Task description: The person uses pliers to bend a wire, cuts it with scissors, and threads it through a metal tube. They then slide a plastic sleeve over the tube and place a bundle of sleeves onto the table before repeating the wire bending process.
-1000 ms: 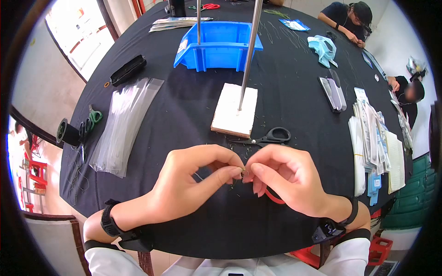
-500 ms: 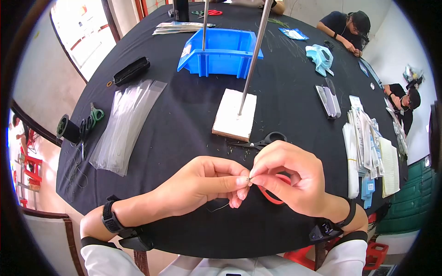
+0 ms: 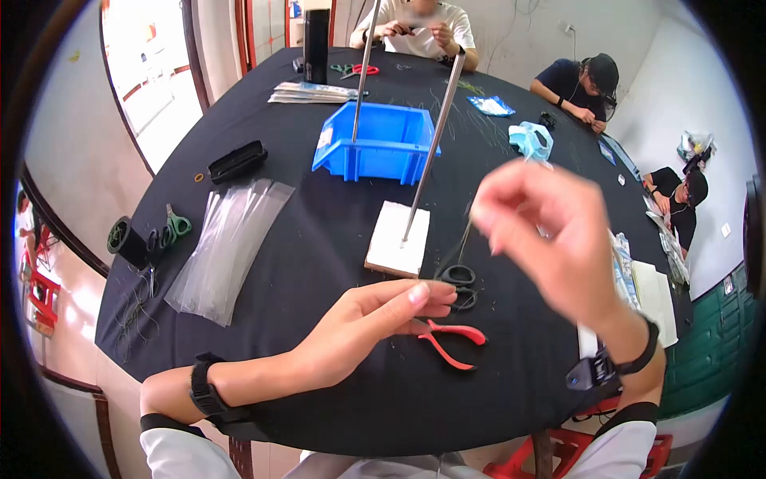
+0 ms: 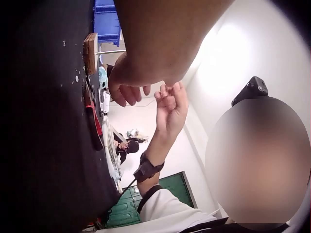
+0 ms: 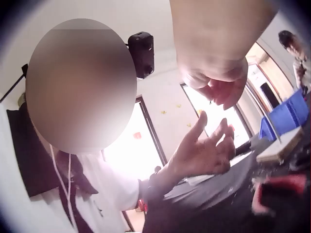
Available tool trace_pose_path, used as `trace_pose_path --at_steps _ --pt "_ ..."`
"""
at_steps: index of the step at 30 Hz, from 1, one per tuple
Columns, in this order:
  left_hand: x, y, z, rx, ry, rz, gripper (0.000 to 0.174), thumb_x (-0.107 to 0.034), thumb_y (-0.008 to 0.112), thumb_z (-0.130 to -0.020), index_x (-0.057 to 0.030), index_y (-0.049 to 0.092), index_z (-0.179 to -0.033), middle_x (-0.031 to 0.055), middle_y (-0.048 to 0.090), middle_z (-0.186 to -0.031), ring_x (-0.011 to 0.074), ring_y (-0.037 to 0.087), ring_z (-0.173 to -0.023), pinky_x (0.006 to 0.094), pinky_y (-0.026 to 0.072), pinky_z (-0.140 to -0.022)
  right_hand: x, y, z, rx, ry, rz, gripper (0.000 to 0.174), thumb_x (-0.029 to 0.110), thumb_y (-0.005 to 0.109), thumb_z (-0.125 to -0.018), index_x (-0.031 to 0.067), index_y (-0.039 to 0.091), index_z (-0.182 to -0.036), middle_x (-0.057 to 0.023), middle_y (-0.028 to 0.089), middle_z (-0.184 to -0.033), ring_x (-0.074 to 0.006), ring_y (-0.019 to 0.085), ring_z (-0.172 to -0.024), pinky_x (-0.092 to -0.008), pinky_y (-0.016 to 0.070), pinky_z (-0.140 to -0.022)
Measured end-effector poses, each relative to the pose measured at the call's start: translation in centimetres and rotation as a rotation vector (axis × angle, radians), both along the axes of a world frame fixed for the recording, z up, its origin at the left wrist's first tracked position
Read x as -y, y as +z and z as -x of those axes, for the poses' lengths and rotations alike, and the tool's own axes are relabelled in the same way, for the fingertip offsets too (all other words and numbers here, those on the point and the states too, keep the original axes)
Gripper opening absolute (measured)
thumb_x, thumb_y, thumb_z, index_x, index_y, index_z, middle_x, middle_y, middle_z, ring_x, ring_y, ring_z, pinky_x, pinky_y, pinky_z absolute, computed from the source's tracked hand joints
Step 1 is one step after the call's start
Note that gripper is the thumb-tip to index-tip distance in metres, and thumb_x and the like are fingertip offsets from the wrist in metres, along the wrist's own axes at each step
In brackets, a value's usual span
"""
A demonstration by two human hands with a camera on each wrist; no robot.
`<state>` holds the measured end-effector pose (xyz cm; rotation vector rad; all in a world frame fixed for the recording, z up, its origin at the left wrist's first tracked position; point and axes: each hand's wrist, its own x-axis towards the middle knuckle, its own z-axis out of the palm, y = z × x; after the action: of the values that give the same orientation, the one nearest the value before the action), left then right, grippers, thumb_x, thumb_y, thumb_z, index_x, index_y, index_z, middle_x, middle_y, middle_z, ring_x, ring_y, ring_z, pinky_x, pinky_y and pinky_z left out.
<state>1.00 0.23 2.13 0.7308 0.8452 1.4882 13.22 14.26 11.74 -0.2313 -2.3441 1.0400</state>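
Note:
My right hand [image 3: 550, 231] is raised over the right half of the table, its thumb and forefinger pinching a thin thread [image 3: 465, 243] that trails down from the fingertips. Lower and to its left, my left hand [image 3: 375, 327] hovers above the cloth. Thumb and fingers of that hand stand apart in the right wrist view, with nothing seen between them. Red-handled pliers [image 3: 456, 331] lie just beyond the left fingertips, which overlap their head in the head view. Black scissors [image 3: 460, 297] lie behind those fingertips, near a white block [image 3: 397, 239] carrying an upright metal rod [image 3: 431, 152].
A blue bin [image 3: 383, 164] stands behind the block. On the left lie clear plastic sleeves [image 3: 231, 247], a dark spool [image 3: 128, 242] and green-handled scissors [image 3: 178, 223]. Papers [image 3: 653, 299] lie at right, partly behind my right arm. Other people sit around the far side.
The hands were together at the fingertips; now the right has lifted up and away to the right with the thread. The left stays low, its fingers loosened. The head view has tilted upward.

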Motion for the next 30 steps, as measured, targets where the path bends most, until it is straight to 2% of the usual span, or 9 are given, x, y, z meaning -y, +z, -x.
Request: trace_pose_path --at_steps 3,4,8,13,20,30 --pt "-0.9 0.5 0.4 -0.243 0.104 -0.084 0.027 -0.019 0.052 -0.092 0.0019 0.061 -0.105 0.0143 0.058 -0.114 0.0196 0.055 -0.106 0.0332 0.0413 -0.093 -2.3 3.6 1.4 -0.026 -0.050 -0.044 0.008 0.006 0.057 -0.084 -0.0014 0.059 -0.085 -0.0011 0.056 -0.074 -0.0056 0.052 -0.063 -0.0195 0.0435 -0.056" --pt "-1.2 0.9 0.6 -0.207 0.170 -0.064 0.020 -0.016 0.053 -0.091 -0.0003 0.062 -0.100 0.0117 0.061 -0.108 0.0170 0.056 -0.101 0.0317 0.0426 -0.090 -2.8 4.3 2.0 -0.070 -0.056 -0.068 0.011 0.010 0.057 -0.085 -0.0016 0.060 -0.086 -0.0007 0.056 -0.073 -0.0055 0.052 -0.062 -0.0195 0.0436 -0.056" --pt "-2.2 2.4 1.3 -0.160 0.245 -0.077 0.016 -0.015 0.053 -0.091 -0.0027 0.063 -0.094 0.0078 0.063 -0.099 0.0141 0.057 -0.094 0.0298 0.0439 -0.084 -4.1 5.8 3.9 -0.209 -0.062 -0.144 0.014 0.012 0.061 -0.082 -0.0010 0.063 -0.084 -0.0020 0.059 -0.069 -0.0059 0.053 -0.058 -0.0200 0.0440 -0.053" --pt "-2.4 2.0 1.2 -0.188 0.186 -0.066 0.016 -0.016 0.053 -0.091 -0.0031 0.063 -0.093 0.0071 0.063 -0.098 0.0132 0.057 -0.092 0.0285 0.0444 -0.082 -4.9 5.5 5.4 -0.168 -0.067 -0.269 0.015 0.013 0.061 -0.082 -0.0011 0.063 -0.085 -0.0026 0.060 -0.068 -0.0064 0.054 -0.058 -0.0212 0.0442 -0.053" --pt "-2.4 1.6 1.1 -0.209 0.148 -0.047 0.018 -0.017 0.053 -0.091 -0.0028 0.063 -0.094 0.0074 0.063 -0.098 0.0123 0.058 -0.091 0.0267 0.0451 -0.080 -5.5 5.3 5.5 -0.137 -0.044 -0.266 0.013 0.012 0.061 -0.081 -0.0010 0.064 -0.081 -0.0030 0.061 -0.069 -0.0070 0.056 -0.062 -0.0221 0.0447 -0.059" --pt "-2.5 1.2 0.9 -0.208 0.117 -0.033 0.021 -0.020 0.054 -0.091 -0.0022 0.062 -0.096 0.0085 0.063 -0.101 0.0131 0.058 -0.094 0.0273 0.0453 -0.079 -5.7 4.9 5.3 -0.146 -0.028 -0.338 0.013 0.012 0.062 -0.081 -0.0009 0.064 -0.081 -0.0032 0.062 -0.070 -0.0071 0.056 -0.064 -0.0223 0.0452 -0.059"
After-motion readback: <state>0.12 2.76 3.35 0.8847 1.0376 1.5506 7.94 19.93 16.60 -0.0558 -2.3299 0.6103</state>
